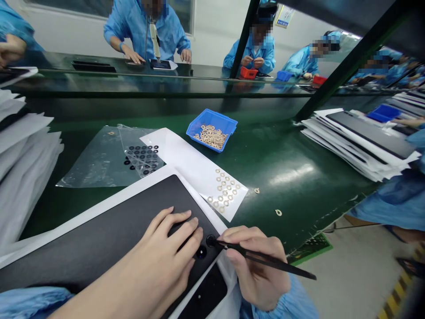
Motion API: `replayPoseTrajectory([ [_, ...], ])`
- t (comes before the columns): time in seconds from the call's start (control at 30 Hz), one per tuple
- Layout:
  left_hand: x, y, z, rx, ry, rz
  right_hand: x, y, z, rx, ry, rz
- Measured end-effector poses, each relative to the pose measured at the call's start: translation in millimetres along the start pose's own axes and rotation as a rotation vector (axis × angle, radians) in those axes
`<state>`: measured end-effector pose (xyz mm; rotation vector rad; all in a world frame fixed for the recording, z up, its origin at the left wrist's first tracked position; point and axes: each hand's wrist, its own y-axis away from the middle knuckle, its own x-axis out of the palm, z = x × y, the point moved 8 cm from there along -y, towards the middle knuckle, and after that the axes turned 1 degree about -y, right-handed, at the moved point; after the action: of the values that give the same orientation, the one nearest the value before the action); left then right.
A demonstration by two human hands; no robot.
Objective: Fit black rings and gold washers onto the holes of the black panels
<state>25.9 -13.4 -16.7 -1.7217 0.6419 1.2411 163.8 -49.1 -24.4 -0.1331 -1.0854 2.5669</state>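
A dark grey flat panel [99,226] with rounded corners lies in front of me on white sheet material. Flat across it near its right end rests my left hand [166,252], fingers stretched out and holding nothing. My right hand [262,266] pinches black tweezers [282,265], whose tips touch a black ring [210,240] at the panel's corner. Beside that ring is a round dark lens-like opening [201,252]. Under the panel's lower right edge, a glossy black piece [212,288] shows in part. Whether the tips grip the ring is too small to tell.
Beyond the panel are a white strip [186,155] with pale rings, a clear bag [96,159] with black rings, and a blue bin [212,133] of small rings. Layered stacks stand left [29,164] and right [361,146]. Co-workers sit across the bench.
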Motion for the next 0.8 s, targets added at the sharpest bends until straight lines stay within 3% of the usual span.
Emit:
replayPoseTrajectory([
  [0.17, 2.2, 0.0, -0.1, 0.023, -0.006, 0.077, -5.0, 0.7, 3.9, -0.031, 0.004, -0.092],
  [0.47, 1.7, 0.6, -0.8, 0.093, -0.057, 0.170, -4.4, 1.6, 2.0, -0.028, -0.013, -0.094],
  [0.8, 2.7, 1.1, -0.8, 0.062, -0.038, 0.165, -10.2, 1.7, -5.2, 0.090, -0.009, -0.092],
])
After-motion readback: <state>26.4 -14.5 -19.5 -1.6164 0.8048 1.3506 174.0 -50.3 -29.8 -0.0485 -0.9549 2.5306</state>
